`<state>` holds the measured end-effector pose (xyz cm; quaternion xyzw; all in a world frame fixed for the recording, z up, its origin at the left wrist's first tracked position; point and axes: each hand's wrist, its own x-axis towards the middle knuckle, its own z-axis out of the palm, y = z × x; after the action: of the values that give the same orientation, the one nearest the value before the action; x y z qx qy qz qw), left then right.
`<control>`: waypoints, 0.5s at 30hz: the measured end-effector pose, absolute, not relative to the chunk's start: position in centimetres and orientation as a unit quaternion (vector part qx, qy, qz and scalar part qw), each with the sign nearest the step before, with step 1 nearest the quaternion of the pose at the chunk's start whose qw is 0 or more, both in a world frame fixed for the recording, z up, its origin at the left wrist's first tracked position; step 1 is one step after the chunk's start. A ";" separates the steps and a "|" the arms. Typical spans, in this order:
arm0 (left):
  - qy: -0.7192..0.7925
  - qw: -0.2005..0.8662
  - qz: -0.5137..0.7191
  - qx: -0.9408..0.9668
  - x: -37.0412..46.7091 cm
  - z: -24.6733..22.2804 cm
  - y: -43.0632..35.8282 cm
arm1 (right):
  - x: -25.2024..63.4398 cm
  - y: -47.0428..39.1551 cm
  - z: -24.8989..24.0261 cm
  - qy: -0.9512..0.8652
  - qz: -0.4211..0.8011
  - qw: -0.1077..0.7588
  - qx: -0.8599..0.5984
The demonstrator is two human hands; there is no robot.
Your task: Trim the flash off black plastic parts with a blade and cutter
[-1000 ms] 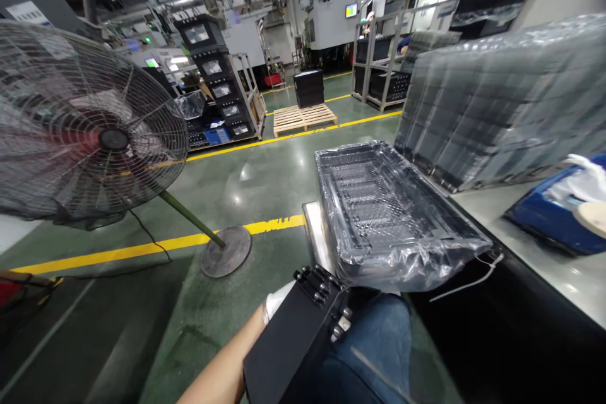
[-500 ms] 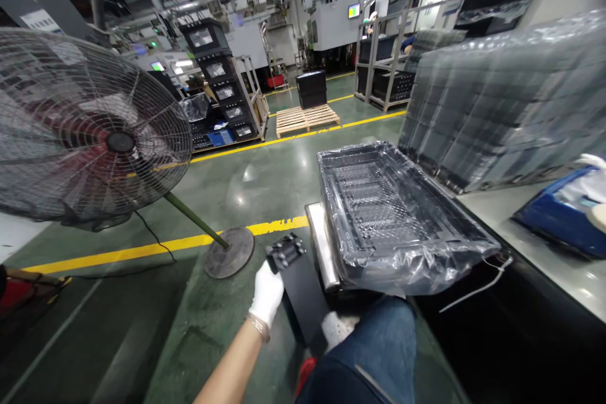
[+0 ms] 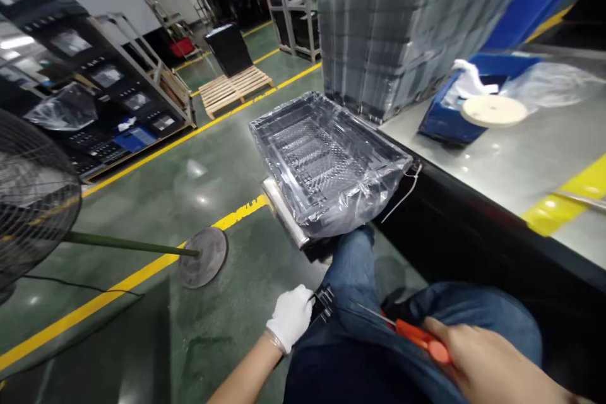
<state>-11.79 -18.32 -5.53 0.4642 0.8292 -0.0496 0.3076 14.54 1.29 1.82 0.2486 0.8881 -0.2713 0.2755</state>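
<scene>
My left hand (image 3: 292, 315), in a white glove, is closed on the end of a black part (image 3: 326, 303) with short round pegs showing. The rest of that part is largely hidden by the hand and dark clothing. In my bare right hand (image 3: 478, 353) is an orange-handled pointed tool (image 3: 419, 338). Its thin metal tip points left, toward the black part, with a gap between them. Both hands are low, over my legs. Beyond them stands a black crate (image 3: 331, 158) lined with clear plastic film.
At left are a fan (image 3: 33, 196) and its round base (image 3: 203, 257). A wooden pallet (image 3: 237, 85) bears a black box. Wrapped stacked crates (image 3: 374, 31) stand behind the lined crate. A blue bin (image 3: 454, 120) is at right, beside a dark ledge (image 3: 473, 221).
The view has swung right and down. My left hand has brought the black part closer to my body and lower. My right hand with the orange-handled tool has come into view.
</scene>
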 end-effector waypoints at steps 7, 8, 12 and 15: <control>0.831 0.304 -0.055 0.463 -11.5 -5.3 -18.9 | 9.3 0.5 1.9 0.875 -0.263 0.313 0.259; 0.830 0.305 -0.057 0.463 -11.4 -5.3 -19.0 | 9.1 0.4 1.6 0.875 -0.261 0.314 0.259; 0.834 0.306 -0.064 0.454 -10.9 -5.3 -19.2 | 8.4 0.3 1.1 0.874 -0.264 0.318 0.255; 0.837 0.305 -0.064 0.450 -10.7 -5.4 -19.2 | 8.3 0.7 1.1 0.874 -0.268 0.314 0.256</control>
<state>-10.69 -19.25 -5.42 0.4505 0.8367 -0.0635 0.3049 8.33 0.68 1.14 0.2562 0.8741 -0.2679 0.3141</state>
